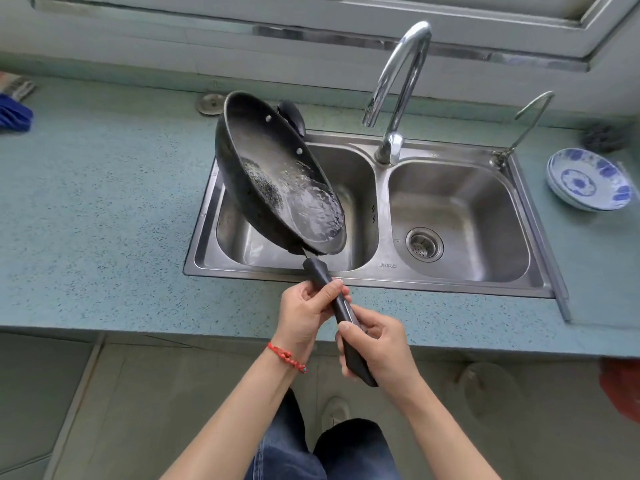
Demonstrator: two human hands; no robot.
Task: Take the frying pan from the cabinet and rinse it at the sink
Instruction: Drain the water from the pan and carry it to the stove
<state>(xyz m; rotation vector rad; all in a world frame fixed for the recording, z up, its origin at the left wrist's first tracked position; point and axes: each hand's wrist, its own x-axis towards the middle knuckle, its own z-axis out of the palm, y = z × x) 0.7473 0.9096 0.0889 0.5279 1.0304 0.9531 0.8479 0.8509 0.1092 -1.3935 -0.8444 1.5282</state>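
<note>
A black frying pan (pixel 263 157) hangs tilted over the left basin of the steel double sink (pixel 450 271), its right rim low. Water pools against that low side. Both hands grip its long black handle: my left hand (pixel 306 315), with a red bracelet on the wrist, holds it closer to the pan, and my right hand (pixel 381 344) holds the end. The chrome faucet (pixel 398 84) curves above the divider, its spout to the right of the pan. I see no water running from it.
The sink sits in a blue-green speckled counter (pixel 104 209). Stacked blue-and-white bowls (pixel 588 181) stand at the right, a dark scrubber (pixel 604 136) behind them. A small second tap (pixel 530 116) rises at the sink's right corner. A blue cloth (pixel 14 114) lies far left.
</note>
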